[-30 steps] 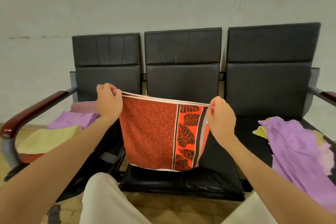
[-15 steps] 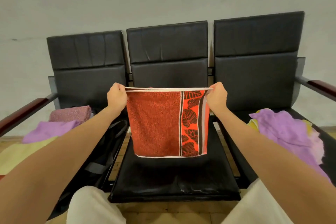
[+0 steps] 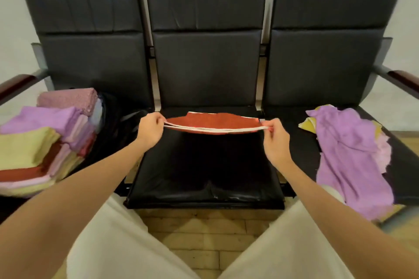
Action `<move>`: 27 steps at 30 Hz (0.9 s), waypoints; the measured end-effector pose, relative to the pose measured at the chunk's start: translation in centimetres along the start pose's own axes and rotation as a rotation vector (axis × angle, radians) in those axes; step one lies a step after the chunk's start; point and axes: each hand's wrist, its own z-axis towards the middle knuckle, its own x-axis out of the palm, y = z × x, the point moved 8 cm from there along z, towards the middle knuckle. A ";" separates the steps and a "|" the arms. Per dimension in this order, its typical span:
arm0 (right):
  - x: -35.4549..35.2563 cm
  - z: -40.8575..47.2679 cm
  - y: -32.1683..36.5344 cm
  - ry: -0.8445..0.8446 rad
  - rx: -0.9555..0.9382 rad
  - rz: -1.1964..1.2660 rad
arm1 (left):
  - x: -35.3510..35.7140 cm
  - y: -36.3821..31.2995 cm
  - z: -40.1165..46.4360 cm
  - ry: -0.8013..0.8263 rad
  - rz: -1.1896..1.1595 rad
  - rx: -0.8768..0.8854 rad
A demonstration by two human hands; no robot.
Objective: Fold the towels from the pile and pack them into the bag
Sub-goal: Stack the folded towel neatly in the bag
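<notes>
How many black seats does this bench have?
3. The left seat holds stacked folded towels, the middle seat lies under the red towel, the right seat carries loose towels.

Bare forearms, trousers [image 3: 127,244] (cream)
</notes>
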 end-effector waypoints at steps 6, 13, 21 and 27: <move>6.1 -7.0 -6.1 0.492 0.219 -0.366 | 6.8 7.7 -6.8 0.557 0.412 -0.062; 7.0 -10.6 -6.0 0.655 0.152 -0.375 | 6.9 9.1 -11.9 0.789 0.849 0.132; 5.2 -11.3 -5.2 0.595 0.033 -0.198 | 8.1 2.9 -14.3 0.513 0.692 0.165; 5.3 -10.2 -5.3 0.574 0.211 -0.054 | 14.4 -2.5 -17.0 0.635 0.157 0.192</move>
